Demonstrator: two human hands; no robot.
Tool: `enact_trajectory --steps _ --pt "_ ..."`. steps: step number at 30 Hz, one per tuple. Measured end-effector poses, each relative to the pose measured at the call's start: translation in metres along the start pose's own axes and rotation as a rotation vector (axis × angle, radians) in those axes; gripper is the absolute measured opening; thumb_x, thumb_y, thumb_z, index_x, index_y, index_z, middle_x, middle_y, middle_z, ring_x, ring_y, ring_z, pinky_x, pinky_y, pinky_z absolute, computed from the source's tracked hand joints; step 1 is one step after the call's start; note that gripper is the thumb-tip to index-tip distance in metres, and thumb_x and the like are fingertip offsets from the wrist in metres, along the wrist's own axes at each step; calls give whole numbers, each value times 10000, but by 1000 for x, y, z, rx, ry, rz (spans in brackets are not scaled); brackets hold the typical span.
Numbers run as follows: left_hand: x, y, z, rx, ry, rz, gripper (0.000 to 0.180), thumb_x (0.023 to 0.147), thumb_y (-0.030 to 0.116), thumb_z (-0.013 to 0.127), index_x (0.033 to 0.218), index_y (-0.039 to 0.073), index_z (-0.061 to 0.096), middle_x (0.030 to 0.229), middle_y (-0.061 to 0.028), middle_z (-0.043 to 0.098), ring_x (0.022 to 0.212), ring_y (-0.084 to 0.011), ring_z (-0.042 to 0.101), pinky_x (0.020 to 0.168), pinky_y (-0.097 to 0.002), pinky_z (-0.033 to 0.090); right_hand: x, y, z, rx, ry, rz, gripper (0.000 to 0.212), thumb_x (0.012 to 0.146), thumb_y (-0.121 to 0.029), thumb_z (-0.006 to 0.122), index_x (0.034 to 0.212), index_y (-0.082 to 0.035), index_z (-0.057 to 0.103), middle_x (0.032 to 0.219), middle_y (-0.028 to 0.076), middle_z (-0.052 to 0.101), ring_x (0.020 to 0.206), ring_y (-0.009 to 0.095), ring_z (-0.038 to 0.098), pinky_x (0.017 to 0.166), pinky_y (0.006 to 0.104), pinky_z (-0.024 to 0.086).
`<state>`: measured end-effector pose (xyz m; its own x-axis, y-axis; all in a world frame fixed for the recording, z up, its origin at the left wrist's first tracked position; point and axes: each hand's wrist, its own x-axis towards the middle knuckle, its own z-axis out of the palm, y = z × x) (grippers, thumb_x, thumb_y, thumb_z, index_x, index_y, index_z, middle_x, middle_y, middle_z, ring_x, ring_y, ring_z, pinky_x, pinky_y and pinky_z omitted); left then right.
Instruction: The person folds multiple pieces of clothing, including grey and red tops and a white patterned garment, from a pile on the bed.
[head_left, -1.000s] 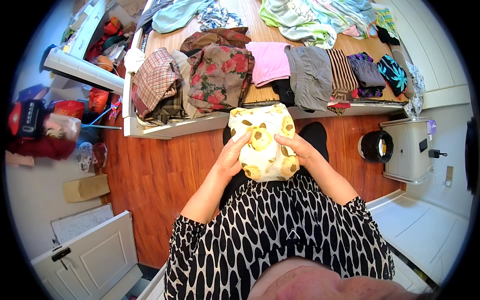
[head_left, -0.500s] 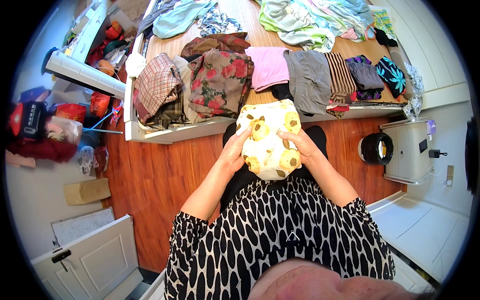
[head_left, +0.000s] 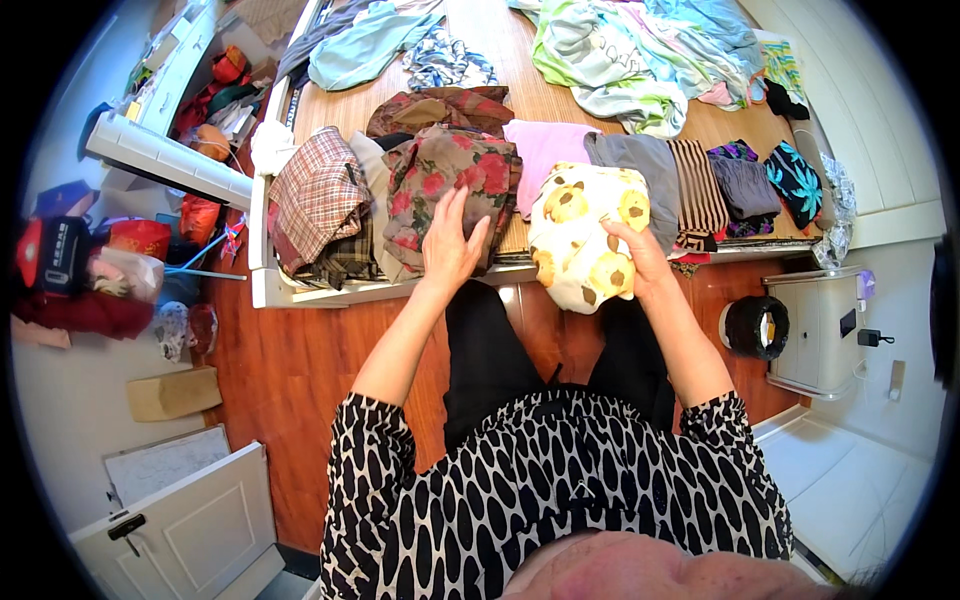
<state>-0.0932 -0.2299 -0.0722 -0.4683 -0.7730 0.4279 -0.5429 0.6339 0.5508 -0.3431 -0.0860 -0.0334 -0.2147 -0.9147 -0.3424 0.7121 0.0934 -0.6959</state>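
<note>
Right hand (head_left: pixel 640 262) gripped the folded cream cloth with yellow flowers (head_left: pixel 585 235) from its right side, over the table's near edge (head_left: pixel 400 290). Left hand (head_left: pixel 452 243), fingers spread and holding nothing, hovered left of it, above the red floral garment (head_left: pixel 450 180).

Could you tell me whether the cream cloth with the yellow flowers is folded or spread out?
Folded: the cream flowered cloth forms a compact bundle held by the right hand at the table's edge.
</note>
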Motion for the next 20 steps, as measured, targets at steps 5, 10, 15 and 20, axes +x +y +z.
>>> enact_trajectory --steps 5,10,15,20 --pt "56 -38 19 185 -98 -68 740 830 374 665 1407 49 337 1442 -248 320 1286 -402 375 1024 -475 355 49 -24 11 -58 82 -18 398 834 -23 606 1214 -25 487 1073 56 584 931 178 608 799 358 564" --pt "79 -76 56 329 -218 -154 805 832 477 631 1449 91 287 1475 -233 279 1352 -391 289 1080 -515 266 115 -43 4 -165 134 -54 380 827 -26 593 1193 -13 493 1039 87 590 900 194 620 739 371 581" --pt "68 -102 84 382 -288 -232 875 807 560 609 1480 145 233 1521 -171 216 1363 -378 261 1116 -532 189 185 -60 10 -174 160 -129 395 808 -5 601 1188 26 495 1051 123 603 901 224 639 746 379 577" --pt "68 -118 94 386 -239 -215 913 781 575 630 1489 167 221 1539 -146 185 1369 -374 242 1126 -521 164 269 -82 5 -199 140 -203 399 805 -19 617 1185 18 502 1042 120 608 897 224 640 731 325 570"
